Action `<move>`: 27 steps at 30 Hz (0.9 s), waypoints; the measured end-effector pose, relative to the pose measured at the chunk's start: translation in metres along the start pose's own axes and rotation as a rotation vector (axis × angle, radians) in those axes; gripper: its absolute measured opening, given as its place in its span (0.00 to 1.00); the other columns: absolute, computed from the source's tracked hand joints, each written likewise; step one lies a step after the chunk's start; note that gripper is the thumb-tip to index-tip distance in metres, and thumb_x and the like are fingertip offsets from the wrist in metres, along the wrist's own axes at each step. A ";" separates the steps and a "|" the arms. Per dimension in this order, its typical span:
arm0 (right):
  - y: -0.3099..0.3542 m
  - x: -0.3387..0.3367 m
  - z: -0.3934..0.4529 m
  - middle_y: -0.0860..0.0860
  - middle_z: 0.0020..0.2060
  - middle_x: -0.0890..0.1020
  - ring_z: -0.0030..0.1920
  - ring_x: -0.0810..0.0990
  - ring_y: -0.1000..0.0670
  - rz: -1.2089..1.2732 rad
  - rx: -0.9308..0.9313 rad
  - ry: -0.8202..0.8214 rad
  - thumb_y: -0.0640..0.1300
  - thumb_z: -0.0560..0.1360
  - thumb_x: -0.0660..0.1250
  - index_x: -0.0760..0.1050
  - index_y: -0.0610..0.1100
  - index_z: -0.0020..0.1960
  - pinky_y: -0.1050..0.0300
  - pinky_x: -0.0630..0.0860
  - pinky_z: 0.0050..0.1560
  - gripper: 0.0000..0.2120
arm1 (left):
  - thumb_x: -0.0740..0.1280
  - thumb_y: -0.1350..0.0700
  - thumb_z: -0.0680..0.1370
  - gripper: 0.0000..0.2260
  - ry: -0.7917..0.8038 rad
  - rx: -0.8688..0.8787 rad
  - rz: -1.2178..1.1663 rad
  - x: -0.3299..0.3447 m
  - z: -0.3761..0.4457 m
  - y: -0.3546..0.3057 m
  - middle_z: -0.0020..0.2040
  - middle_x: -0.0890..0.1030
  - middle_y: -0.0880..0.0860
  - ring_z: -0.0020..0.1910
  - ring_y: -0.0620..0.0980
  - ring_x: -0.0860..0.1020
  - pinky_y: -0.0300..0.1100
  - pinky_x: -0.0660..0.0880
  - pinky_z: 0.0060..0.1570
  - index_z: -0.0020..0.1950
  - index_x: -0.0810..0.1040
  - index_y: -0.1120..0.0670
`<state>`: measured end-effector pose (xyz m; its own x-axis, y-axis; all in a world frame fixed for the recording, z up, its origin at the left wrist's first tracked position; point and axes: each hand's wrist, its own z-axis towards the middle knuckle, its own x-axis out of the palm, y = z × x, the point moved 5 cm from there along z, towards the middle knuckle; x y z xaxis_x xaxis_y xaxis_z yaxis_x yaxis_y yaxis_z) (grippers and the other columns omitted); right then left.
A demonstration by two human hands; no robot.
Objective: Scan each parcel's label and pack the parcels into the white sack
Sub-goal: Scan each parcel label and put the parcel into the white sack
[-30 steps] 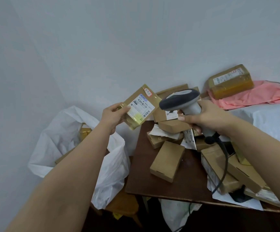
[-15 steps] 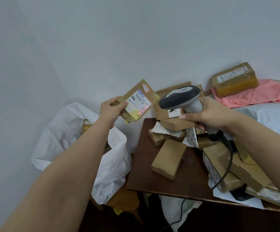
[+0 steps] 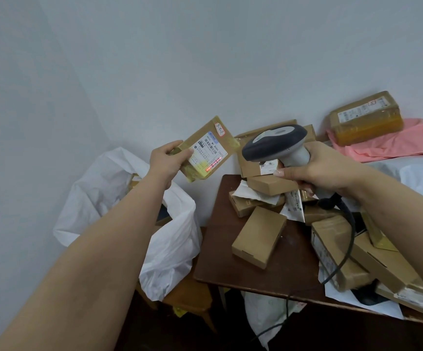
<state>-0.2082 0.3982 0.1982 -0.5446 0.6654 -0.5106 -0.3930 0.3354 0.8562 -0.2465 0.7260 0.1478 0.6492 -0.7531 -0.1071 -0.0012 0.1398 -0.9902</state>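
My left hand [image 3: 166, 162] grips a small taped cardboard parcel [image 3: 206, 148] in the air, its white label facing me. A red scan line glows across the barcode at the label's lower edge. My right hand [image 3: 319, 168] grips the handle of a grey and white barcode scanner [image 3: 275, 143], whose head points at the parcel from the right. The white sack [image 3: 170, 239] stands open below my left arm, with brown parcels partly visible inside.
A dark wooden table [image 3: 220, 262] carries a pile of cardboard parcels [image 3: 259, 235]. The scanner's black cable [image 3: 344, 249] hangs over them. At the back right a taped parcel [image 3: 364, 117] lies on pink fabric [image 3: 392, 145]. A wooden stool [image 3: 190, 297] stands under the sack.
My left hand has tilted the parcel so its label turns toward the scanner. The red scan line has settled on the barcode. My right hand has kept the scanner nearly still.
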 end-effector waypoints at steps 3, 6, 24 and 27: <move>0.002 0.007 0.007 0.44 0.23 0.73 0.21 0.71 0.50 0.033 -0.017 0.017 0.45 0.75 0.71 0.74 0.32 0.47 0.64 0.72 0.25 0.15 | 0.76 0.60 0.71 0.17 -0.010 -0.005 -0.001 -0.012 -0.002 -0.001 0.52 0.84 0.56 0.51 0.53 0.84 0.52 0.80 0.55 0.59 0.81 0.58; 0.004 0.019 0.017 0.40 0.25 0.72 0.22 0.70 0.49 0.112 -0.035 0.033 0.43 0.76 0.70 0.72 0.25 0.48 0.62 0.74 0.26 0.19 | 0.74 0.61 0.73 0.14 -0.079 -0.003 -0.049 -0.040 0.001 -0.010 0.51 0.84 0.56 0.50 0.54 0.84 0.48 0.81 0.50 0.59 0.80 0.58; -0.020 0.152 0.087 0.48 0.23 0.74 0.21 0.70 0.51 0.224 0.183 0.284 0.42 0.76 0.71 0.74 0.36 0.43 0.57 0.73 0.26 0.10 | 0.70 0.43 0.76 0.22 -0.351 -0.597 -0.079 -0.175 -0.003 0.144 0.49 0.81 0.54 0.45 0.54 0.80 0.50 0.77 0.52 0.59 0.73 0.58; -0.024 0.155 0.093 0.44 0.25 0.74 0.23 0.70 0.49 0.205 0.196 0.254 0.44 0.76 0.72 0.73 0.37 0.39 0.55 0.74 0.28 0.13 | 0.68 0.38 0.75 0.34 -0.283 -0.602 0.040 -0.163 0.008 0.150 0.69 0.73 0.53 0.65 0.57 0.74 0.47 0.71 0.57 0.75 0.65 0.55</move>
<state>-0.2138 0.5554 0.1057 -0.7733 0.5534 -0.3095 -0.1214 0.3498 0.9289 -0.3462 0.8747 0.0170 0.8144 -0.5451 -0.1989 -0.4012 -0.2812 -0.8718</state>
